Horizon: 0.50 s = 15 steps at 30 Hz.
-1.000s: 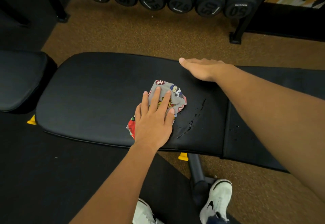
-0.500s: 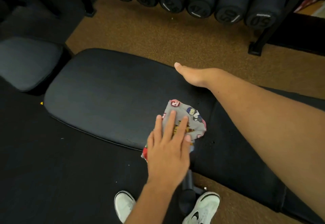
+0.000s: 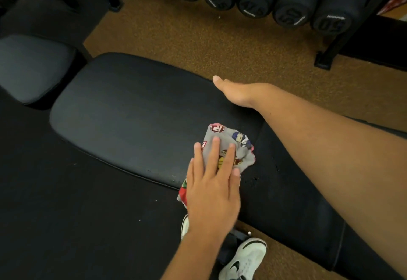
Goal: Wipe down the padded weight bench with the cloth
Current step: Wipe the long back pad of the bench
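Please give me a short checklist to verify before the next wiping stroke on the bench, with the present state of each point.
1. Left hand flat on the cloth: ok, straight fingers press it down.
2. Cloth lies on the bench: ok, though its near corner hangs over the front edge.
3. Right hand clear of the stroke path: ok, it rests at the far edge, apart from the cloth.
4. Droplets to the right of the cloth wiped: not ok, they show on the pad.
5. Left part of the bench already wiped: cannot tell.
6. Shoe clear of the bench frame: cannot tell.
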Available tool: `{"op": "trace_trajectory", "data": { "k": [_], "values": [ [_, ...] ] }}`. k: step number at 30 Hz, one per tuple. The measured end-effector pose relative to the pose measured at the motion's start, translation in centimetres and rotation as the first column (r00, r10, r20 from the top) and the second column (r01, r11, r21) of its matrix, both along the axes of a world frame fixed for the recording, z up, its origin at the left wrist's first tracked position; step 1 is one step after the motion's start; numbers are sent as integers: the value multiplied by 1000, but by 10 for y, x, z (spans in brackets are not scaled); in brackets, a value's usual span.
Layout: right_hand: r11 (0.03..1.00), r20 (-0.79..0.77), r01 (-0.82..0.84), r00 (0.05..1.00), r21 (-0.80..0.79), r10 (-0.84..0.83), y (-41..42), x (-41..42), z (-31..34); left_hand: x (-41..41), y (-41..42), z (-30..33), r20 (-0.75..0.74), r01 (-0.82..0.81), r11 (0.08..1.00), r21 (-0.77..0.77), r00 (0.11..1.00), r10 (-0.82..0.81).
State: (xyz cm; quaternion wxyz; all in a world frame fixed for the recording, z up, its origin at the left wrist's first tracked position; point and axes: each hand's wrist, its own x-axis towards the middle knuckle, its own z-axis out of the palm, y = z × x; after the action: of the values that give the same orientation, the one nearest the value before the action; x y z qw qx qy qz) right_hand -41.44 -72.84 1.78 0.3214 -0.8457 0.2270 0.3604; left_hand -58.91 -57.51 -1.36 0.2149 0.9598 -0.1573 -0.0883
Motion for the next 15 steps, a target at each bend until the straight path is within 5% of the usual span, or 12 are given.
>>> {"op": "trace_trajectory", "data": {
  "k": [8,15],
  "values": [
    [996,39,7,999,-86,-4,-20,-11,12,64,7,-6,-72,-79,996,48,994,82],
    [996,9,78,997,35,-79,-24,-6,6,23,18,-2,94,206,978,-38,975,-202]
  ]
}}
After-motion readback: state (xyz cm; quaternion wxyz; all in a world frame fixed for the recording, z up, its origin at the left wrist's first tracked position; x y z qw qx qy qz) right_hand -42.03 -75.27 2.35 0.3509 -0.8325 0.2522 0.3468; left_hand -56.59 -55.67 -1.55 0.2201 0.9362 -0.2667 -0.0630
